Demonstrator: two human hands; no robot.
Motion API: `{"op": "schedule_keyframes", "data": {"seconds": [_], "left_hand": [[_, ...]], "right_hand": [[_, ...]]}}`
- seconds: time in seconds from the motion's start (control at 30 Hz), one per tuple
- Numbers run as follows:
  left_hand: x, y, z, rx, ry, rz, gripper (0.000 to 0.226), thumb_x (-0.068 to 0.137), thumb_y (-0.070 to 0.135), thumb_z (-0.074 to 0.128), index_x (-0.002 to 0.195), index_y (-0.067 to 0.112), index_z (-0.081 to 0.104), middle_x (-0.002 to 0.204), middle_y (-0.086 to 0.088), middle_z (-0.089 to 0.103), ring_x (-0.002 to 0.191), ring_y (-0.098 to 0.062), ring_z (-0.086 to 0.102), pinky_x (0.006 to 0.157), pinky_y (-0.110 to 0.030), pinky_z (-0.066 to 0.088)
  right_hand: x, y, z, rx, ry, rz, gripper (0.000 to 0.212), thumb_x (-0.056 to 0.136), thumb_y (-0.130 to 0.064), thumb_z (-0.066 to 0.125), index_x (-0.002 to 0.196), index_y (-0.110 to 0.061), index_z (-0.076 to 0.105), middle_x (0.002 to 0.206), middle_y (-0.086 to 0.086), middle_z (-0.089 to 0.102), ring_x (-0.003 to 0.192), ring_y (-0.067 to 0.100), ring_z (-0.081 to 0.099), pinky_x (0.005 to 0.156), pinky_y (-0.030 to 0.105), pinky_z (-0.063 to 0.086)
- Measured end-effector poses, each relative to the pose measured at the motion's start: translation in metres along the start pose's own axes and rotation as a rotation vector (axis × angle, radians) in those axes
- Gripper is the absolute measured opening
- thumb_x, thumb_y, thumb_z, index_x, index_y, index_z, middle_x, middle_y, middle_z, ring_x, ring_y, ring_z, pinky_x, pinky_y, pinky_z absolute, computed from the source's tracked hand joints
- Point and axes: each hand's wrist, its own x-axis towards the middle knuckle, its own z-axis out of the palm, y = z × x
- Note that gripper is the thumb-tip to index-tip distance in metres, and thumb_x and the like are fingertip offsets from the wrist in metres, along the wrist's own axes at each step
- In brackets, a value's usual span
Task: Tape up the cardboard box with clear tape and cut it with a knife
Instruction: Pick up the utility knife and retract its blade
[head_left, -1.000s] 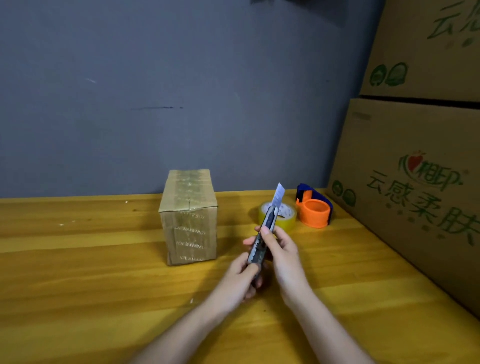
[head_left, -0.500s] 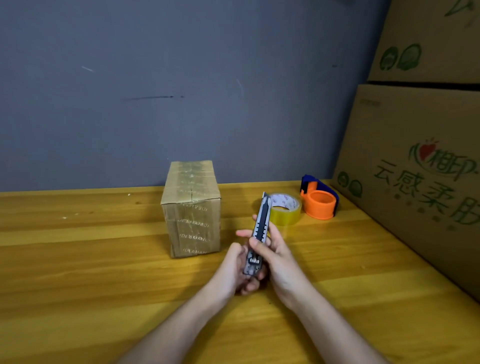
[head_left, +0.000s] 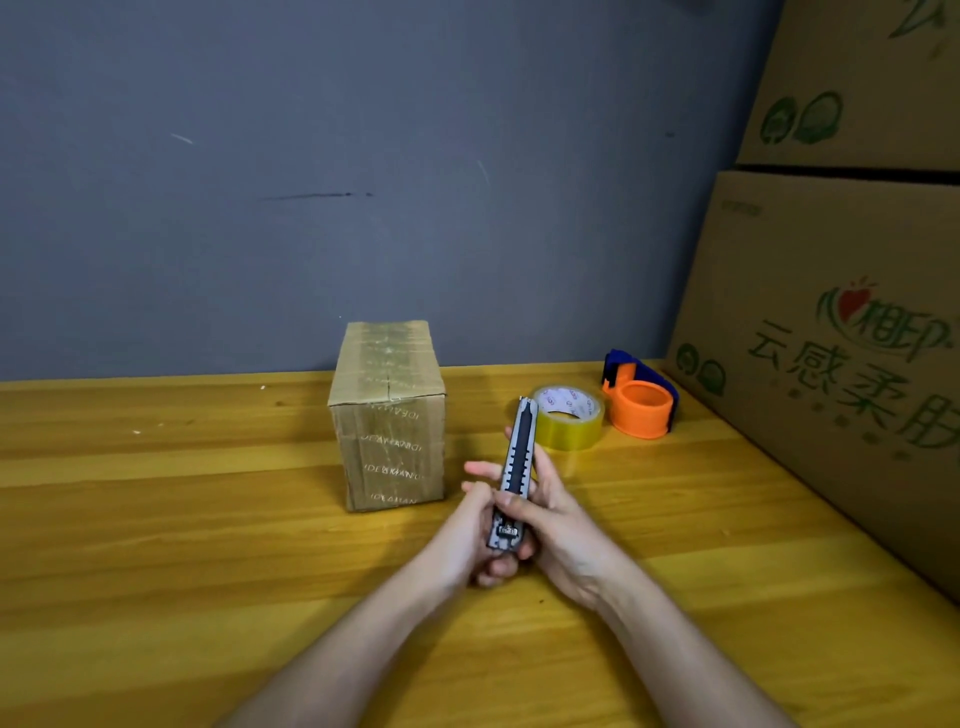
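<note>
A small cardboard box stands upright on the wooden table, its top and front covered in shiny tape. Just right of it, both hands hold a grey-and-black utility knife pointing away from me, with no blade showing at its tip. My left hand wraps the knife's near end from the left. My right hand grips it from the right, thumb across the handle. A roll of clear yellowish tape lies flat behind the knife tip.
An orange and blue tape dispenser sits right of the roll. Large printed cardboard cartons are stacked along the table's right side. A grey wall closes the back.
The knife's blade, extended a second ago, has slid back into the handle. Both hands have stayed on the knife, with the right thumb now lower on the handle.
</note>
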Motion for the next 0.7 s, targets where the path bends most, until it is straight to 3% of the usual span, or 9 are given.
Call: {"op": "schedule_keyframes", "data": {"seconds": [0.1,0.17,0.23,0.3,0.37,0.43,0.6,0.7], "left_hand": [[-0.004,0.002,0.0,0.023,-0.018,0.002,0.039,0.097,0.03,0.015,0.089,0.021,0.053,0.054,0.001,0.049,0.035,-0.006,0.034,0.036,-0.015,0.02],[-0.006,0.001,-0.002,0.004,-0.024,0.037,0.028,0.096,0.019,0.025,0.093,0.02,0.054,0.06,-0.001,0.052,0.038,-0.008,0.04,0.037,-0.016,0.024],[-0.008,0.001,-0.002,-0.01,-0.02,0.069,0.028,0.093,0.003,0.031,0.101,0.017,0.053,0.065,-0.002,0.059,0.042,-0.01,0.048,0.038,-0.017,0.031],[-0.01,0.002,-0.001,-0.019,-0.018,0.078,0.025,0.094,-0.001,0.035,0.106,0.014,0.051,0.068,-0.001,0.064,0.046,-0.01,0.055,0.041,-0.017,0.037],[-0.011,0.004,0.0,-0.022,-0.021,0.09,0.021,0.096,0.001,0.04,0.111,0.012,0.05,0.075,-0.001,0.065,0.053,-0.009,0.062,0.044,-0.016,0.041],[-0.012,0.005,0.001,-0.025,-0.011,0.093,0.024,0.096,0.001,0.041,0.116,0.011,0.05,0.079,0.0,0.066,0.059,-0.009,0.067,0.046,-0.015,0.044],[-0.01,0.004,0.003,-0.001,0.006,0.092,0.024,0.097,-0.001,0.039,0.113,0.012,0.052,0.073,0.003,0.072,0.064,-0.011,0.071,0.053,-0.016,0.054],[-0.008,0.003,0.001,0.002,-0.012,0.063,0.025,0.096,-0.002,0.04,0.11,0.012,0.055,0.081,-0.001,0.072,0.068,-0.013,0.072,0.063,-0.018,0.058]], "right_hand": [[-0.001,0.0,0.0,-0.009,-0.007,0.01,0.057,0.087,-0.008,0.059,0.128,-0.043,0.042,0.125,0.005,0.066,0.124,0.055,0.04,0.096,0.083,0.013],[-0.002,-0.002,0.003,-0.005,0.027,0.008,0.056,0.091,-0.003,0.053,0.134,-0.035,0.037,0.123,0.006,0.067,0.117,0.041,0.057,0.093,0.075,0.033],[-0.003,-0.005,0.006,0.024,0.033,0.012,0.05,0.092,-0.004,0.05,0.135,-0.026,0.037,0.12,0.006,0.068,0.103,0.033,0.067,0.073,0.053,0.054],[-0.005,-0.009,0.007,0.006,0.029,0.012,0.041,0.092,-0.011,0.05,0.13,-0.025,0.042,0.116,0.004,0.07,0.084,0.033,0.067,0.046,0.034,0.053],[-0.006,-0.01,0.005,-0.005,0.039,0.01,0.037,0.092,-0.015,0.051,0.127,-0.023,0.047,0.114,0.006,0.071,0.076,0.029,0.065,0.038,0.028,0.048],[-0.005,-0.01,0.003,-0.012,0.031,0.0,0.034,0.093,-0.011,0.049,0.126,-0.02,0.048,0.115,0.01,0.069,0.08,0.025,0.068,0.04,0.028,0.052],[-0.005,-0.006,0.0,-0.177,0.066,-0.055,0.031,0.095,-0.009,0.048,0.125,-0.014,0.048,0.11,0.012,0.07,0.09,0.019,0.067,0.071,0.029,0.056],[-0.005,-0.004,0.001,-0.158,0.077,-0.057,0.031,0.095,-0.006,0.047,0.126,-0.01,0.046,0.107,0.012,0.07,0.087,0.016,0.069,0.073,0.025,0.057]]}}
